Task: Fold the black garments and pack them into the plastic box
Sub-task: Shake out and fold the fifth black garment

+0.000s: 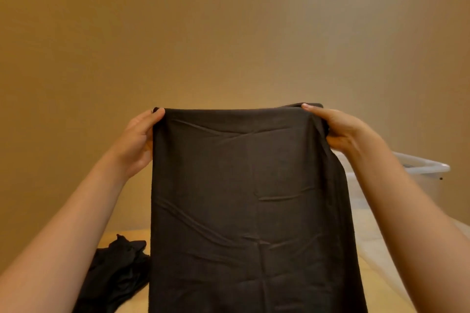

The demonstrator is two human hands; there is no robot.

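Near left, a spare black garment (117, 269) lies heaped on the table (137, 300). Our left hand (138, 140) and right hand (340, 132) each pinch a top corner of the hanging garment (249, 198). We advise keeping the corners level and taut. The plastic box (427, 168) stands beyond, to the right.

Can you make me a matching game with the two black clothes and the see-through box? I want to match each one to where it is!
Things:
1. held black garment
2. crumpled black garment
3. plastic box

Places:
A. at the far right, partly hidden
B. hanging in the middle, gripped at its top corners by the left hand and right hand
C. lying on the table, lower left

Pairs: 1-B, 2-C, 3-A
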